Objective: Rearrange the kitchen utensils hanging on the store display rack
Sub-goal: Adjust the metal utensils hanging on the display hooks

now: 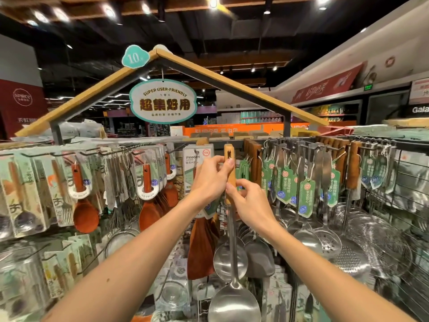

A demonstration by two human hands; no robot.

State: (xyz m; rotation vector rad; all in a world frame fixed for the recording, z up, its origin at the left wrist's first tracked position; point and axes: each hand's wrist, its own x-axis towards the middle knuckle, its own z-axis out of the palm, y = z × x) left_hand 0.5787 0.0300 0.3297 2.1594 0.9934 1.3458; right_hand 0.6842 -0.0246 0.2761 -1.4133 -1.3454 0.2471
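Observation:
A steel spatula (pixel 232 296) with a long shaft and a light wooden handle (pixel 229 159) hangs upright in the middle of the display rack (pixel 380 147). My left hand (pixel 210 180) pinches the upper part of that wooden handle with thumb and fingers. My right hand (pixel 249 203) grips the handle's lower end, just above the metal shaft. The handle's top slot sits level with the rack's hooks; whether it is on a hook cannot be told. Behind it hang a carded wooden turner (pixel 197 163) and steel ladles (pixel 228 259).
Left of my hands hang packaged spoons and red-brown wooden spoons (pixel 86 212). To the right are green-tagged steel skimmers (pixel 325 238) and wire strainers (pixel 376 242) on projecting hooks. A roof-shaped frame with an oval sign (pixel 163 101) stands above the rack.

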